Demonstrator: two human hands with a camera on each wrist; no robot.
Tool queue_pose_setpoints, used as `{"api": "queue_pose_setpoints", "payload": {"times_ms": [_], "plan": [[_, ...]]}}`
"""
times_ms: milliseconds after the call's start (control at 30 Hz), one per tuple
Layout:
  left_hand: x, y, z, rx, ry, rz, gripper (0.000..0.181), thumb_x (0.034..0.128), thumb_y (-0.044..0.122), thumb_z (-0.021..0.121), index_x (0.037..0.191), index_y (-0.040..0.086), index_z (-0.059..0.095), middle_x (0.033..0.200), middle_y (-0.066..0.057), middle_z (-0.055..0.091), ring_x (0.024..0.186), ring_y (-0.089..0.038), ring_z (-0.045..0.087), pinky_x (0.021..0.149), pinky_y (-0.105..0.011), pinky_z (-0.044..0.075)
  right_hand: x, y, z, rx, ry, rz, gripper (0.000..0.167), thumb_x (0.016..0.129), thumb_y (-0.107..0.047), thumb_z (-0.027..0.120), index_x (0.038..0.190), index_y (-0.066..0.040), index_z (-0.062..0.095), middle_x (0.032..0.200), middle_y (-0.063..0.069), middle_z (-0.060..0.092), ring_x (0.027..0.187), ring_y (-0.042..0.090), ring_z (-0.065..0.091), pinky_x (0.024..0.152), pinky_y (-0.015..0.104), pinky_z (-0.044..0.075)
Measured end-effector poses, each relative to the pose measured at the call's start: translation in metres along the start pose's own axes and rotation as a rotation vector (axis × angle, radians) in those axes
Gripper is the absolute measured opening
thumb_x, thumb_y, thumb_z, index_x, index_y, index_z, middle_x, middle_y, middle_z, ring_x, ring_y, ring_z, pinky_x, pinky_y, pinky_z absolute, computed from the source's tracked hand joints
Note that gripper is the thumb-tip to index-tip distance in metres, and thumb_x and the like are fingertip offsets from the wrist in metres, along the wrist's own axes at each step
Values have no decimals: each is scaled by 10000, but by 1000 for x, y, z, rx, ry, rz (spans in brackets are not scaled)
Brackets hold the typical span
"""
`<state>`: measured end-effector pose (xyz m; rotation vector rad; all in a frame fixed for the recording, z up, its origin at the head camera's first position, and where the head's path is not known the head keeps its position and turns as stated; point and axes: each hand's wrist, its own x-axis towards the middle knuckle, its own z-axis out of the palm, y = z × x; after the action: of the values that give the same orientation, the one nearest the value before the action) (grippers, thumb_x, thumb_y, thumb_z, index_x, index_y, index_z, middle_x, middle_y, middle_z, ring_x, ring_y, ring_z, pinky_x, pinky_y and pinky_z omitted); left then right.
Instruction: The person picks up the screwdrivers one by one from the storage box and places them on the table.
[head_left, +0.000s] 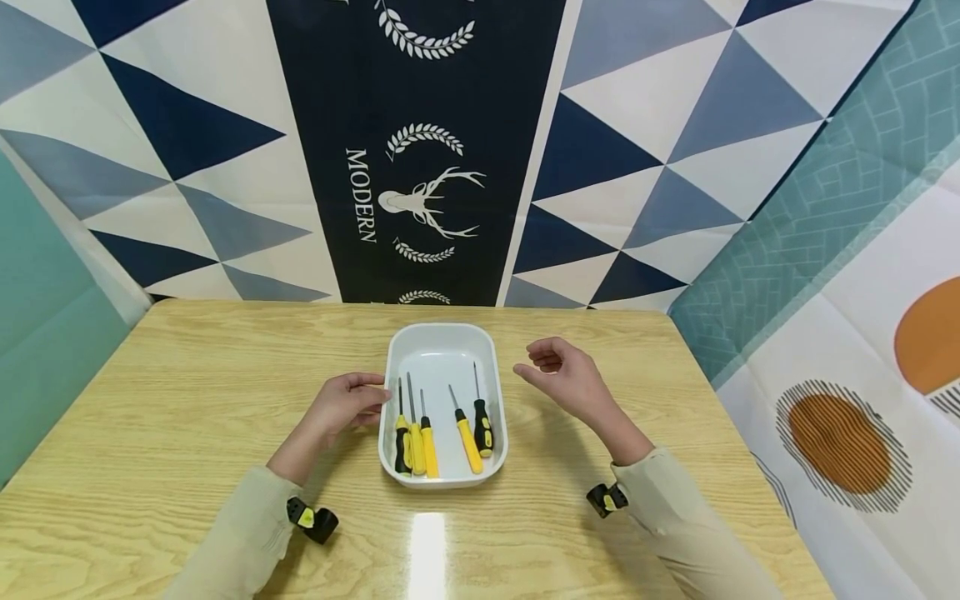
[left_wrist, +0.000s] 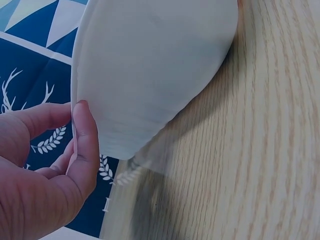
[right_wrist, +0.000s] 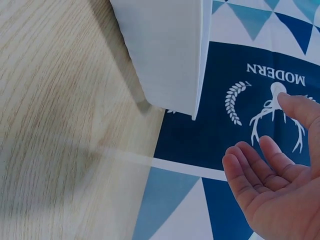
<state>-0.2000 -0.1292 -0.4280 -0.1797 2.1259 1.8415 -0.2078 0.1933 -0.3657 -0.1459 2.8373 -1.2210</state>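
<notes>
Though oblong, round-cornered white tray (head_left: 440,404)

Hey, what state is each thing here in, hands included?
White tray: upright, uncovered
Three left screwdrivers: lying inside, close together, tips toward far end
Two right screwdrivers: lying inside, tips toward far end
Left hand: pinching white tray's left rim
Right hand: empty, apart from white tray

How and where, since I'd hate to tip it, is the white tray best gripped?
Probably by the rim of the white tray, midway along both long sides, one hand from each side. Those sides run nearly straight; the left hand pinches the left edge, and the right hand is free beside the right one.
</notes>
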Motion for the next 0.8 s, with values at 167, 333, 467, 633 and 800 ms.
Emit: {"api": "queue_pose_setpoints", "payload": {"times_ms": [167,333,467,633,800], "plan": [[0,1,0,-6,5,-30,443,886,159,631,1262,-40,511,1047,-135,617,808,-136,614,773,-287,582,-1,0,1,-6,4,-11,466,839,-375,689,1183,-83,575,1174,125,601,1036,237,573,911,389,507],[3,1,-1,-5,11,-48,415,884,149,629,1248,-24,530,1015,-112,618,803,-141,607,767,-281,583,-1,-1,2,1,0,-17,472,836,-374,692,1187,-81,574,1162,114,607,1032,235,576,906,385,511],[3,1,-1,-6,5,-44,434,882,155,634,1255,-35,521,1004,-106,613,801,-135,600,771,-282,582,-1,-2,4,14,-19,-13,481,833,-373,696,1191,-75,573,1172,121,605,1039,235,577,911,382,512],[3,1,-1,-10,5,-42,440,876,157,641,1252,-40,521,1000,-104,609,798,-137,595,767,-283,583,-2,-3,9,23,-27,-19,450,834,-364,696,1172,-89,581,1165,113,608,1034,227,580,910,378,512],[4,-1,0,-9,11,-59,438,871,160,644,1249,-26,528,1009,-99,611,803,-139,596,767,-283,583,-2,-4,14,32,-30,-20,424,832,-363,699,1149,-101,594,1149,113,615,1014,215,581,899,370,514]]}}
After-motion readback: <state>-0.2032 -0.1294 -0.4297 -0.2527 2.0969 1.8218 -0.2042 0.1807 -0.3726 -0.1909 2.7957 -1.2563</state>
